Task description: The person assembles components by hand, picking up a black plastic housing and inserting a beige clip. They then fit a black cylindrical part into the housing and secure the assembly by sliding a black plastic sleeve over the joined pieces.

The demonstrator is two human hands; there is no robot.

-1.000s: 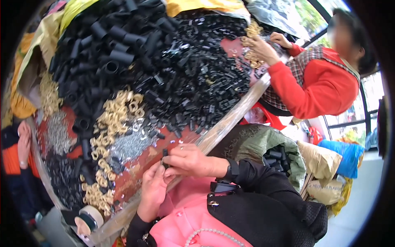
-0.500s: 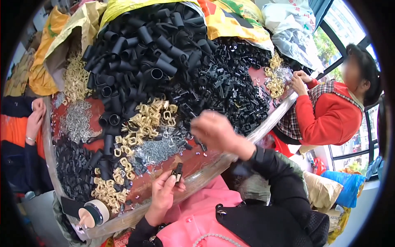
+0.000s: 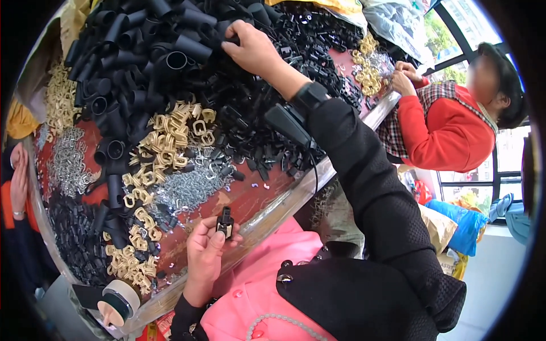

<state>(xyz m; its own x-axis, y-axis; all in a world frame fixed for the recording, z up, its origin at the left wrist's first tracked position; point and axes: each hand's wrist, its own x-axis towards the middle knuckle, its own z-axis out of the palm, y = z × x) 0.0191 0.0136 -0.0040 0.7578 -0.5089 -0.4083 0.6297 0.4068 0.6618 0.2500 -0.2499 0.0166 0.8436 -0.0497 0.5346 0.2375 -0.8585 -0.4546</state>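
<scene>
My left hand, near the table's front edge, is closed around a small black plastic fitting with a pale gold-coloured part in it. My right arm stretches far across the table. At its end my right hand has its fingers bent and closed at the edge of a heap of black tubes. What those fingers grip, if anything, is hidden against the black pieces. Next to this hand spreads a heap of small black plastic fittings. Gold-coloured metal loops lie between the heaps and my left hand.
Silvery small metal parts lie on the red tabletop. A round container stands at the near left corner. A black box with a cable hangs by my right wrist. A co-worker in red works at the right; another person's hands show at left.
My right hand has moved far forward and left, from above the table's middle to the black tubes. My left hand still holds the black fitting, now turned more upright. The whole view has shifted.
</scene>
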